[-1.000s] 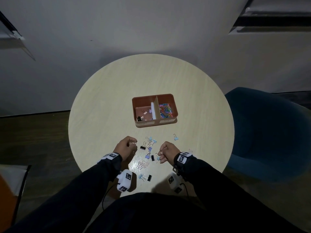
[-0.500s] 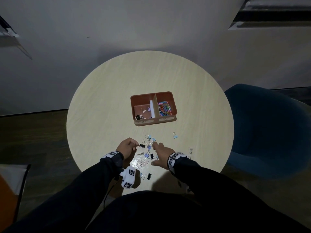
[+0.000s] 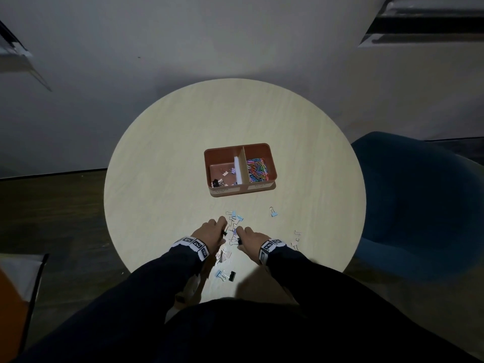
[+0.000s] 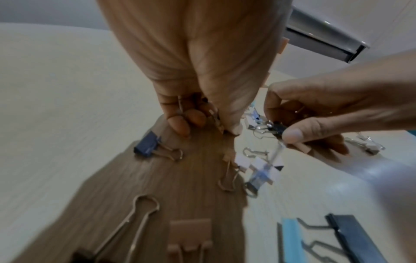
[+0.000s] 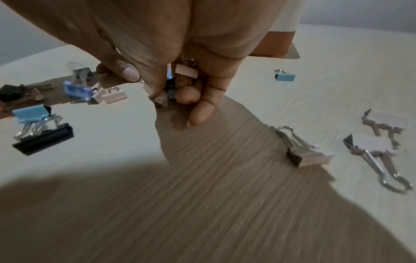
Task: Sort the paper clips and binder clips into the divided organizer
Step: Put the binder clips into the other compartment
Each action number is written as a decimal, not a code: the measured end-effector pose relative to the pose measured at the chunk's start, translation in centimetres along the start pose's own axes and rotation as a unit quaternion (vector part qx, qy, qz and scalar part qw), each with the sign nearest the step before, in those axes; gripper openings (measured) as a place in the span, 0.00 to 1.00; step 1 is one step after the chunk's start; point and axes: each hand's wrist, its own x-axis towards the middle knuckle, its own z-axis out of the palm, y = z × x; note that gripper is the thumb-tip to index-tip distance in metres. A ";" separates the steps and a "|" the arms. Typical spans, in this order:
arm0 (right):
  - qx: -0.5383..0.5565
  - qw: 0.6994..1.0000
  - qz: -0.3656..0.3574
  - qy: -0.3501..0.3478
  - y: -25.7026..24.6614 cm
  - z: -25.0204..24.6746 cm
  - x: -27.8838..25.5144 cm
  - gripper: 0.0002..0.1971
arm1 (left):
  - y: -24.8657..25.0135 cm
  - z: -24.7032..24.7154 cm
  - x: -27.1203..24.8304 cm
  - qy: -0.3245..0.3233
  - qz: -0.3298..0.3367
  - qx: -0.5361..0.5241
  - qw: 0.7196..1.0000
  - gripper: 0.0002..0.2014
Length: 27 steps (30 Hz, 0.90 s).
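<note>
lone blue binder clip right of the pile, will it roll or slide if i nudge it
The blue binder clip probably won't roll: its body looks boxy and flat-sided, resting on the table. It would likely skid, since the tabletop looks smooth. Its wire handles look loose and may flip when pinched.

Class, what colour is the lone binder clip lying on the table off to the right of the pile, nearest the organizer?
Light blue binder clip with silver handles; clearest in the right wrist view.
</note>
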 end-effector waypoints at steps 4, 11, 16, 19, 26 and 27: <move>0.045 0.998 0.035 0.001 0.1 -0.3 -0.3 0.19 | 0.0 -0.4 0.1 -0.011 0.003 0.012 1.000 0.15; 0.087 0.994 0.058 0.026 0.2 -1.9 -1.5 0.16 | 0.2 -1.8 -0.4 -0.006 -0.029 -0.055 0.998 0.13; 0.135 0.987 0.041 0.079 0.6 -2.8 -2.4 0.15 | 0.6 -4.4 -1.5 0.040 0.009 -0.092 0.995 0.11; 0.201 0.970 0.049 0.125 0.0 -4.1 -2.5 0.14 | 1.5 -5.9 -2.0 0.085 0.014 -0.123 0.989 0.10; 0.312 0.926 0.034 0.210 -2.1 -10.2 -0.7 0.10 | 2.8 -10.7 -0.8 0.185 0.044 -0.160 0.969 0.10; 0.312 0.924 0.031 0.218 -2.3 -11.1 -0.3 0.11 | 2.9 -11.6 -0.2 0.192 0.042 -0.153 0.968 0.10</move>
